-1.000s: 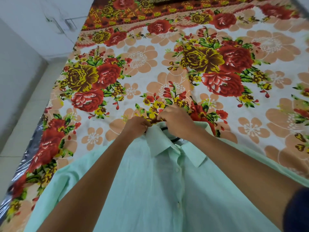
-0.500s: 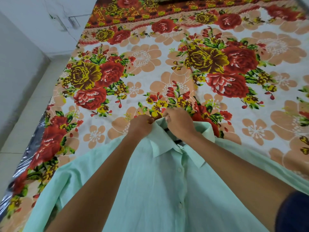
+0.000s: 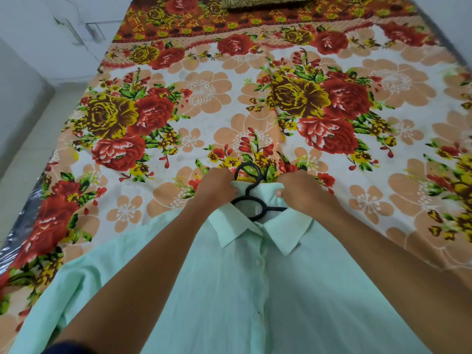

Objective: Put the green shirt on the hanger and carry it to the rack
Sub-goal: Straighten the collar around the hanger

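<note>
I'm looking down at the green shirt point(image 3: 255, 290), spread front-up and buttoned on the flowered bedsheet point(image 3: 204, 98). The black hanger point(image 3: 251, 192) sits inside the neck opening: its hook pokes out past the collar onto the sheet, and its bar runs off to the right under the collar. My left hand point(image 3: 217, 186) is on the collar's left side, fingers curled down and gripping the back edge of the fabric just beside the hook. My right hand point(image 3: 298, 190) grips the collar's right side, thumb on top, fingers folded under the cloth. The collar flaps lie flat and pointed toward me. A patterned pillow point(image 3: 265, 1) rests at the far end of the bed.
</note>
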